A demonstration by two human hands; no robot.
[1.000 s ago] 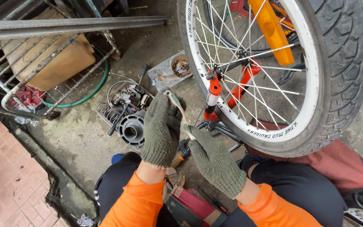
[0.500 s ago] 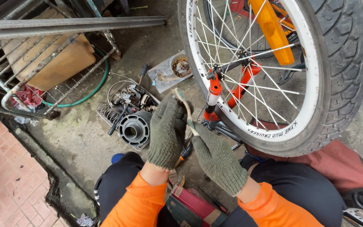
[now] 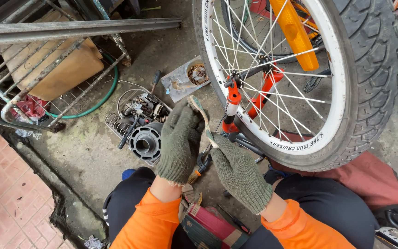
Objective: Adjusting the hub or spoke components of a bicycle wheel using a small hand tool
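Both of my hands wear green knit gloves, with orange sleeves behind them. My left hand (image 3: 179,144) is closed around the upper part of a small worn brush (image 3: 198,110), whose bristle head sticks out above the fingers. My right hand (image 3: 237,171) pinches the lower end of the brush's pale handle. The hands are close together, just below and left of the bicycle wheel (image 3: 332,124), which has a white rim and a black tyre. The orange fork leg (image 3: 231,107) of the bicycle stands just right of the brush.
A tray of metal parts with a black round hub piece (image 3: 145,143) lies left of my hands. Behind it are a small flat tray with a cup (image 3: 186,79), a screwdriver (image 3: 155,79), a green hose (image 3: 98,100) and a wire rack (image 3: 47,69). Orange-handled pliers (image 3: 199,169) lie under my hands.
My hands have drawn slightly closer together and shifted a little to the right, still holding the brush. The wheel has not moved.
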